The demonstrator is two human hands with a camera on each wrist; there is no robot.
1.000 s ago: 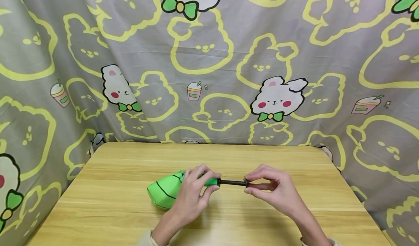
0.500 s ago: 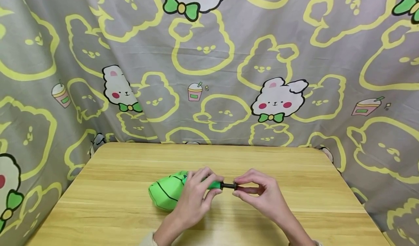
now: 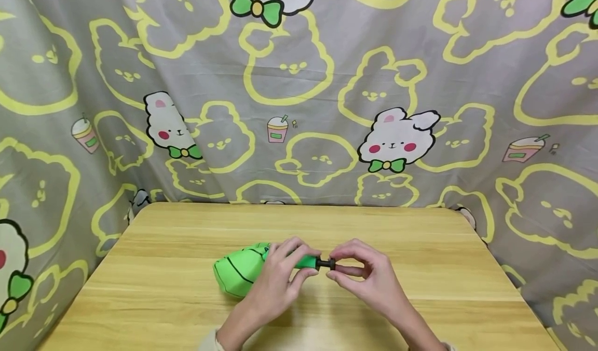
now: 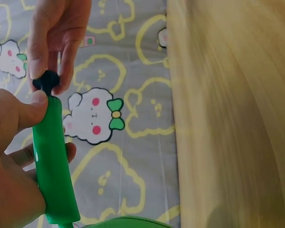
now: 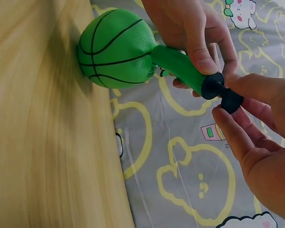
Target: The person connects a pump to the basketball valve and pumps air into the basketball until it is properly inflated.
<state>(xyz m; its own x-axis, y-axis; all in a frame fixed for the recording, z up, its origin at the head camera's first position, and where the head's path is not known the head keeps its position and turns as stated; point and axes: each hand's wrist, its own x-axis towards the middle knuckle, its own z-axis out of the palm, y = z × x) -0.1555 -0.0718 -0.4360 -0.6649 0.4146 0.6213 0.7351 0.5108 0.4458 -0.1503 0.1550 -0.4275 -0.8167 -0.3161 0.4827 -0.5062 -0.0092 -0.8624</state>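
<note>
A green hand pump (image 4: 54, 156) with a black plunger handle (image 5: 231, 100) is joined at its far end to a small green basketball (image 5: 115, 50) with black lines. In the head view the ball looks dented and partly slack, lying left of the hands. My left hand (image 3: 279, 281) grips the pump barrel, thumb near its black cap. With thumb and fingertips, my right hand (image 3: 371, 270) pinches the plunger handle. Only a short length of the black rod shows between cap and handle. The left hand hides part of the barrel and ball in the head view.
The wooden table (image 3: 177, 231) lies under the hands and ball. Behind it and along both sides hangs a grey curtain (image 3: 317, 117) printed with yellow outlines and white bunnies.
The right hand has moved left with the plunger handle, so the rod, long a second ago, is now mostly inside the barrel. The left hand has barely moved.
</note>
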